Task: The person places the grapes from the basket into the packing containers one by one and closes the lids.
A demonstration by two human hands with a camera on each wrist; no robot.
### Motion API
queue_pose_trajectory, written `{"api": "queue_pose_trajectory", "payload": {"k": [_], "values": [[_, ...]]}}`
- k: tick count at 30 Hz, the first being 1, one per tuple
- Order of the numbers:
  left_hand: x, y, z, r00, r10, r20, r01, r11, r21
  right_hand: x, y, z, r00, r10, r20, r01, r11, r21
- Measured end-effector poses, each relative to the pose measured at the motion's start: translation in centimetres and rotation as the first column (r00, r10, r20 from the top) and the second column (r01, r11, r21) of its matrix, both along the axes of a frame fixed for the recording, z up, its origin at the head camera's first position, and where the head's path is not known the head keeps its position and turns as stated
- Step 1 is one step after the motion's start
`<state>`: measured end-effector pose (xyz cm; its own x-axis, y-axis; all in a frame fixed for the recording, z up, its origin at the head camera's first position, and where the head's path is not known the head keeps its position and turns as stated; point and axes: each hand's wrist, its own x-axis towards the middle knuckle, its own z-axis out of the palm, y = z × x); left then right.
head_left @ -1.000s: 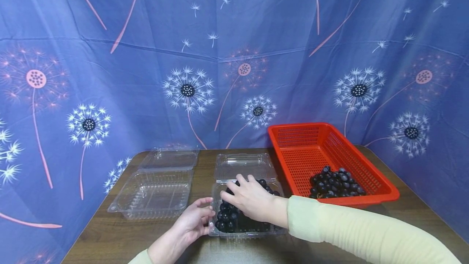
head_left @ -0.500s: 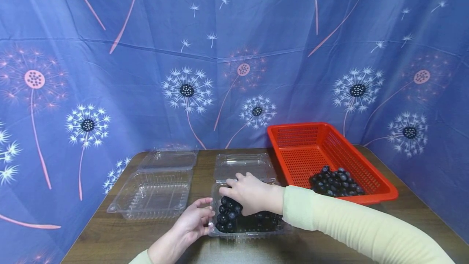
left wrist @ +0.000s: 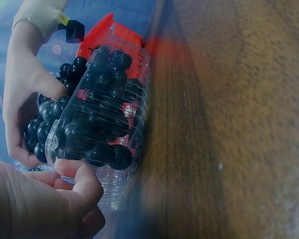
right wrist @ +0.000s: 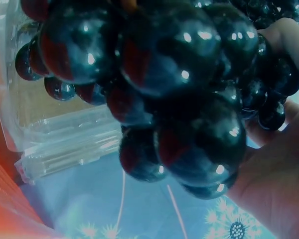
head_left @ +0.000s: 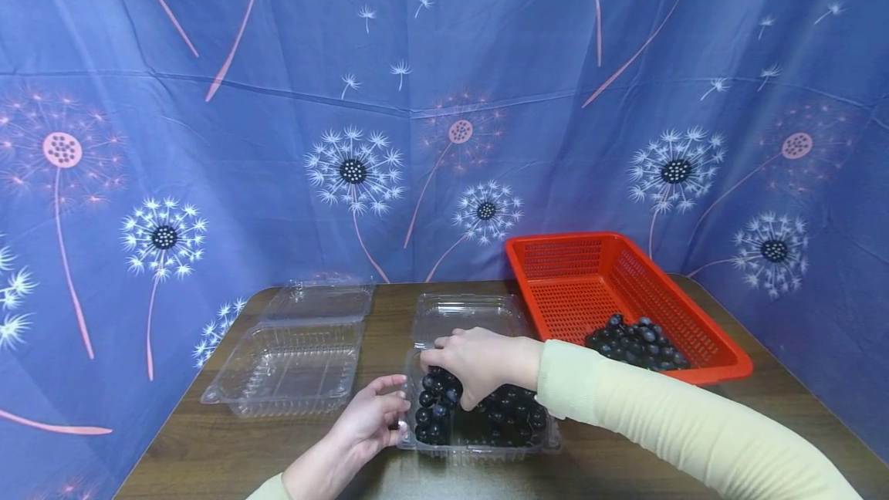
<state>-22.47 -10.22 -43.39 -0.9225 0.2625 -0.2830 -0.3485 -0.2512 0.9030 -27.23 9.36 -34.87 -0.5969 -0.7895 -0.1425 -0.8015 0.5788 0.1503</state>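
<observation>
A clear plastic clamshell container (head_left: 479, 451) holds dark grapes (head_left: 514, 415), its lid (head_left: 465, 313) folded back behind it. My left hand (head_left: 371, 419) pinches the container's left rim between thumb and fingers, clearer in the left wrist view, where grapes show through the ribbed wall. From above, my right hand (head_left: 479, 365) reaches over the container and grips a bunch of grapes (left wrist: 47, 119), which bulges above the rim. Close up in the right wrist view, round glossy grapes (right wrist: 174, 50) fill the frame beside the curled fingers. The right palm hides part of the container's back.
Another clear clamshell (head_left: 299, 369) stands open to the left, with no grapes in it. A red perforated basket (head_left: 576, 299) sits at the back right, more grapes (head_left: 639, 342) heaped at its near end. A patterned blue cloth (head_left: 417, 99) hangs behind the wooden table (head_left: 208, 446).
My right hand has drawn up and turned slightly with the bunch, baring grapes in the container's right side. The container has slid a little to the right. My left hand stays at its rim.
</observation>
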Motion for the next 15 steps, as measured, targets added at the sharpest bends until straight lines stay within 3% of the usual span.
{"api": "queue_pose_trajectory", "payload": {"k": [6, 15], "values": [[0.0, 0.0, 0.1, 1.0, 0.0, 0.002, 0.0, 1.0, 0.008, 0.0, -0.2, -0.3, 1.0, 0.0, -0.001, 0.0, 1.0, -0.005], [-0.1, -0.1, 0.2, 1.0, -0.017, 0.007, 0.017, 1.0, 0.007, -0.4, -0.6, -1.3, 0.997, 0.011, -0.071, -0.009, 1.0, 0.029]]}}
